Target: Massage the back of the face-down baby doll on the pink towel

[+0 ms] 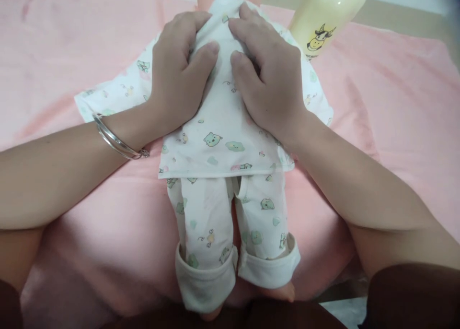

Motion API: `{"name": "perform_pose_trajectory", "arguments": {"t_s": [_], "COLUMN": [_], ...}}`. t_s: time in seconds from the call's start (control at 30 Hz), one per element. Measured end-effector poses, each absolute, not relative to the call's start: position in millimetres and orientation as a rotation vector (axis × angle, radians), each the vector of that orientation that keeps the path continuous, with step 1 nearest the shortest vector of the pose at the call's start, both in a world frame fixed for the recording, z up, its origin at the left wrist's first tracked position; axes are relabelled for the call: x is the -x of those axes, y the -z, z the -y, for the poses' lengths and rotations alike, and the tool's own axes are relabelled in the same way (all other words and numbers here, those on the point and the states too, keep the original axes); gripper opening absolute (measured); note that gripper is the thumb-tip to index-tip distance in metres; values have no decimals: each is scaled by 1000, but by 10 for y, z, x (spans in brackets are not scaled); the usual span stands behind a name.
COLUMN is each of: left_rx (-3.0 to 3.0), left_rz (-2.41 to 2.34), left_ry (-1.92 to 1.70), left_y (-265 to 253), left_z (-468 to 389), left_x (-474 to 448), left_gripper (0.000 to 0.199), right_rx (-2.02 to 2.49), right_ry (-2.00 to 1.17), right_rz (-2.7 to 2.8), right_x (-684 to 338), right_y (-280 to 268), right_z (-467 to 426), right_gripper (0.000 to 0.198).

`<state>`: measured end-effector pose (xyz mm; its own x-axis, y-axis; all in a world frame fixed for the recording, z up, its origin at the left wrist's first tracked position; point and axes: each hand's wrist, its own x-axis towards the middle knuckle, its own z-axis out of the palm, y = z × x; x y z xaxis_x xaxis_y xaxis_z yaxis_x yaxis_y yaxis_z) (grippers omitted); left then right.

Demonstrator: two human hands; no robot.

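A baby doll lies on a pink cloth, dressed in a white printed shirt point(219, 127) with small green and yellow animals. Matching trousers point(208, 209) with rolled cuffs cover its legs, and a bit of each foot shows below. My left hand point(183, 65) rests on the left side of the doll's upper body, fingers stretched out along the cloth. On the other side lies my right hand point(268, 67), its fingers spread apart over the shirt. The thumbs point toward each other with a strip of shirt between them. The doll's head is mostly out of the frame.
The pink cloth point(381, 113) is spread under the doll, with wrinkles at both sides. A pale yellow bottle point(323, 22) with a cow drawing stands at the upper right, close beyond my right hand. A silver bangle point(115, 139) circles my left wrist.
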<state>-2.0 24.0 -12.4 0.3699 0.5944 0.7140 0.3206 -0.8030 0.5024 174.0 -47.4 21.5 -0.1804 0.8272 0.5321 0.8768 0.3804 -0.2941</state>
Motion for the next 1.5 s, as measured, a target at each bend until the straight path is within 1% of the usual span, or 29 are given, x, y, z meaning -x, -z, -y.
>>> {"name": "perform_pose_trajectory", "arguments": {"t_s": [0.33, 0.43, 0.63, 0.93, 1.17, 1.23, 1.4, 1.5], "left_rx": [-2355, -2348, -2367, -2404, -2446, -2448, -2429, -2399], "left_rz": [-814, -813, -781, -717, -549, -555, -692, -780], "left_ry": [-1416, -1411, -1418, -1431, -1401, -1374, -1347, -1358], "left_y": [123, 117, 130, 160, 189, 187, 175, 158], "left_z": [-245, -231, -246, -307, -429, -436, -389, -331], "left_x": [14, 9, 7, 30, 107, 117, 81, 41], "left_gripper": [33, 31, 32, 32, 35, 36, 32, 33], "right_rx": [1402, 1429, 1540, 1584, 1382, 1410, 1495, 1477], "right_ry": [136, 121, 79, 78, 99, 76, 74, 135], "right_rz": [2046, 2027, 2117, 2063, 2062, 2062, 2129, 2154], "right_x": [-1782, -1763, -1721, -1685, -1695, -1710, -1782, -1803], "right_y": [-170, -182, -243, -312, -306, -293, -225, -197], "right_z": [423, 421, 421, 505, 521, 502, 401, 370], "right_gripper": [46, 44, 52, 50, 35, 38, 55, 55]}}
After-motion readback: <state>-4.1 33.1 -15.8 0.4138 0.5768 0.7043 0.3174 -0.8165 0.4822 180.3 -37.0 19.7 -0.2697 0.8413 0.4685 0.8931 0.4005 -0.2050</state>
